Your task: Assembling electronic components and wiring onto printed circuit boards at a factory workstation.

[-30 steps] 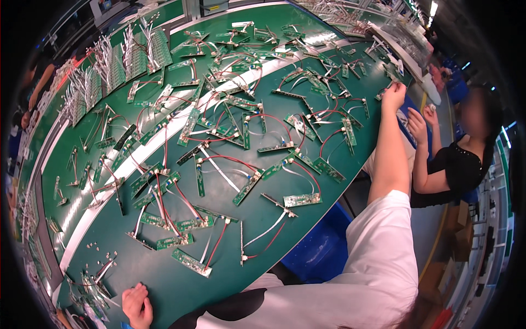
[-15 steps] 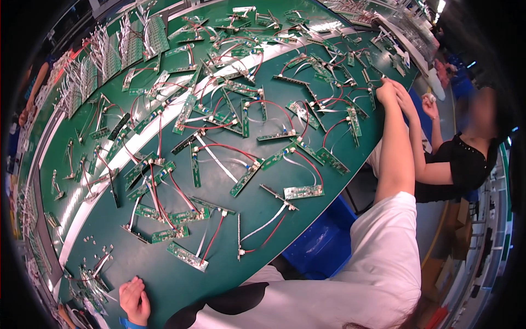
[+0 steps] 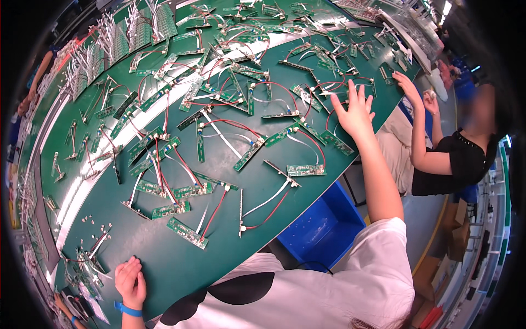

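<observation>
My right hand point(image 3: 357, 114) is raised over the right part of the green table point(image 3: 219, 279), its fingers spread and nothing in it. Narrow green circuit boards joined by red and white cables lie around and partly beneath it; one circuit board point(image 3: 337, 143) is just to its left. At the lower left my left hand point(image 3: 129, 282), a blue band at its wrist, rests on the table with its fingers curled loosely together. I see nothing in it. Close by lies a small heap of boards with white cables point(image 3: 87, 263).
Many more wired boards point(image 3: 192, 189) cover the table. Tiny white parts point(image 3: 98, 222) lie near the heap. Panels with upright white cables point(image 3: 112, 46) line the far left. A blue bin point(image 3: 320, 225) sits below the table edge. A co-worker's hand point(image 3: 410, 90) reaches over the right end.
My right hand has drawn back leftward from beside the co-worker's hand, and its fingers have spread. My left hand stays on the table. The view has shifted slightly.
</observation>
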`<state>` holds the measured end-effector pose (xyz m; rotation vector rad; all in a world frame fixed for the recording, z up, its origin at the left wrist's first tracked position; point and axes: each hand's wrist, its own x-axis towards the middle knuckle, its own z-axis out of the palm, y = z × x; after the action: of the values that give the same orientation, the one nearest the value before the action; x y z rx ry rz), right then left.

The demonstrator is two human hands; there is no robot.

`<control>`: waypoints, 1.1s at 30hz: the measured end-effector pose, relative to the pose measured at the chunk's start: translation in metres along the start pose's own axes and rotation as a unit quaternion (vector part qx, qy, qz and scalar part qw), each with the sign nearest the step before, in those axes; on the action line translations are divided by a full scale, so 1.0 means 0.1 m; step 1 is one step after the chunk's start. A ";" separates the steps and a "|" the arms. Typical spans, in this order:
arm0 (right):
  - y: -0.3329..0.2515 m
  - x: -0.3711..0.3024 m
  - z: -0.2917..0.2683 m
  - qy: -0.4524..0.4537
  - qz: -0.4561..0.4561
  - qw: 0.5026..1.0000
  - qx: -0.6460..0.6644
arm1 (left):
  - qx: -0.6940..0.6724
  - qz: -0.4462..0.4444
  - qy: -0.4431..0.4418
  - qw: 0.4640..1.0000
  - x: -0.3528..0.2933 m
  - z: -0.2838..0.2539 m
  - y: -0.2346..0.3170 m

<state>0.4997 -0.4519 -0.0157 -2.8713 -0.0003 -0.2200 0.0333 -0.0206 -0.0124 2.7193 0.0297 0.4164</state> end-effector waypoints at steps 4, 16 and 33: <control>-0.19 0.05 -0.05 -0.009 -0.013 1.000 -0.015 | 0.005 0.006 0.004 1.000 0.00 0.00 0.03; 0.16 0.49 0.06 -0.004 -0.009 1.000 -0.028 | 0.014 0.002 0.008 1.000 -0.01 0.01 0.03; 0.87 1.32 0.07 -0.026 -0.039 0.999 -0.022 | 0.026 0.010 0.005 1.000 -0.01 0.01 0.03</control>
<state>0.6332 -0.5369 -0.0252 -2.9225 -0.1194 -0.1628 0.0322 -0.0240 -0.0119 2.7709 0.0174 0.4405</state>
